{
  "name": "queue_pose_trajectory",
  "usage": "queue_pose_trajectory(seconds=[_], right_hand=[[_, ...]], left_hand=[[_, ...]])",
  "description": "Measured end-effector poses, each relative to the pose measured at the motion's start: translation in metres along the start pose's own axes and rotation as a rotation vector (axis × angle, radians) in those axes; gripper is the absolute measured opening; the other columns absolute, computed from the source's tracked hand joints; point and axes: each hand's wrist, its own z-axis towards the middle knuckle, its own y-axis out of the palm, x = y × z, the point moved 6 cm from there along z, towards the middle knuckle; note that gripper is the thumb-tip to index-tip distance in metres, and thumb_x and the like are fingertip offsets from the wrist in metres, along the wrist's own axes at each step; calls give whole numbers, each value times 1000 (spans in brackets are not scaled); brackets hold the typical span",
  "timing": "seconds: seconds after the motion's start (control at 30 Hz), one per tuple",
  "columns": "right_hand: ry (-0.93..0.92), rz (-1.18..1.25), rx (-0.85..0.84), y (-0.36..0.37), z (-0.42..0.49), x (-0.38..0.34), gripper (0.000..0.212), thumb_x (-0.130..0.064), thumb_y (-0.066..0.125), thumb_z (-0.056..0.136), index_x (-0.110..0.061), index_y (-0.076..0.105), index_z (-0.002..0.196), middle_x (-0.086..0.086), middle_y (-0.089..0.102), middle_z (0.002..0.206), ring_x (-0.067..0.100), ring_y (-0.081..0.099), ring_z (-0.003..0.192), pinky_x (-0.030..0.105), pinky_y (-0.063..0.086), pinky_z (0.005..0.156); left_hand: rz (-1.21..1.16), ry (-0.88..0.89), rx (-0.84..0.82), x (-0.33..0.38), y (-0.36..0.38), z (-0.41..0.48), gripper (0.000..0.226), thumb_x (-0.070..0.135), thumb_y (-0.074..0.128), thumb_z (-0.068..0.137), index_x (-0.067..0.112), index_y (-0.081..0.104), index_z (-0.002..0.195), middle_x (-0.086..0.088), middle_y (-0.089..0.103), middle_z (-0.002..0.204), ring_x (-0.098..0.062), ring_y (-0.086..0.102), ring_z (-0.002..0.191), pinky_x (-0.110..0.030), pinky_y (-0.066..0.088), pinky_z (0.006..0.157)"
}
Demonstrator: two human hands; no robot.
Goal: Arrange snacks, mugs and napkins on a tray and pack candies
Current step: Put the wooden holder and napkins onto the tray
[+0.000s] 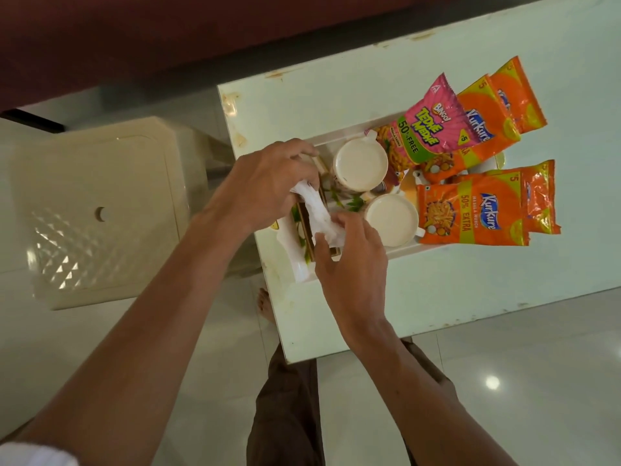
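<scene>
A white tray (403, 247) lies on a pale table. On it stand two cream mugs, one (360, 163) at the back and one (391, 218) nearer me. Several orange snack packets (470, 215) and a pink packet (433, 124) lie over the tray's right half. A wooden napkin holder (311, 243) stands at the tray's left end. My left hand (268, 183) and my right hand (353, 260) both pinch a white napkin (319, 210) stretched between them over the holder.
The pale table (487, 290) has worn edges and bare surface in front of and behind the tray. A cream plastic stool (97, 210) stands on the tiled floor to the left. My legs and one bare foot (265, 302) show below the table's near edge.
</scene>
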Motion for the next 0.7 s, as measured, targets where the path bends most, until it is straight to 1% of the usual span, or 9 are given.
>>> queue_pose_trajectory(seconds=[0.1,0.23,0.3,0.37,0.43,0.47,0.57,0.63,0.7], right_hand=[[-49,-134,21,2,-2,0,29,-28,67,89,-20,61,116,-2,61,113,17,57,101,27,53,74],[-35,-146,-32,9,-1,5,30,-28,64,92,-20,59,120,-1,61,114,19,60,102,33,57,77],[-38,-140,-50,10,0,7,31,-29,64,92,-20,57,122,-2,60,116,18,62,102,34,58,78],[-45,-144,-61,10,1,8,33,-30,64,92,-21,56,122,-2,59,116,17,62,100,33,58,77],[-53,-161,-58,7,1,8,35,-32,65,91,-21,56,123,-3,60,118,17,63,100,31,58,76],[-65,-177,-46,4,0,8,37,-34,66,90,-22,56,124,-3,61,119,17,63,102,30,57,75],[-161,-230,7,-5,-2,1,37,-34,70,88,-23,60,122,-2,62,119,18,62,103,28,53,65],[-212,-245,-16,-7,-3,-1,31,-34,68,89,-24,62,117,-3,61,119,17,60,100,24,48,60],[-217,-245,-56,-10,-3,1,26,-36,66,89,-23,63,111,-5,59,119,14,58,98,21,44,58]], left_hand=[[-25,-52,18,-5,5,-2,38,-3,72,79,23,76,106,2,58,138,-21,61,115,-30,46,75],[-61,-81,-18,-8,16,-3,41,-1,64,85,25,73,115,6,56,139,-19,59,118,-37,52,80],[-100,-98,-9,-10,21,-4,47,1,61,87,27,67,126,6,55,141,-19,58,119,-35,52,82],[-131,-130,5,-12,26,-7,55,6,61,91,32,57,138,7,53,143,-18,57,121,-32,52,83],[-145,-164,10,-15,31,-11,56,11,62,93,35,51,143,8,51,145,-17,56,122,-27,47,83],[-152,-179,14,-16,33,-14,56,13,62,94,34,49,144,7,51,146,-17,56,124,-27,46,85],[-220,-225,82,-17,31,-27,52,13,59,96,32,49,144,5,53,145,-17,55,126,-34,49,98],[-234,-283,129,-18,31,-40,51,15,59,97,31,49,144,5,53,145,-18,54,127,-36,47,101],[-239,-349,125,-17,34,-55,50,16,60,97,29,50,144,3,52,145,-19,54,126,-39,48,103]])
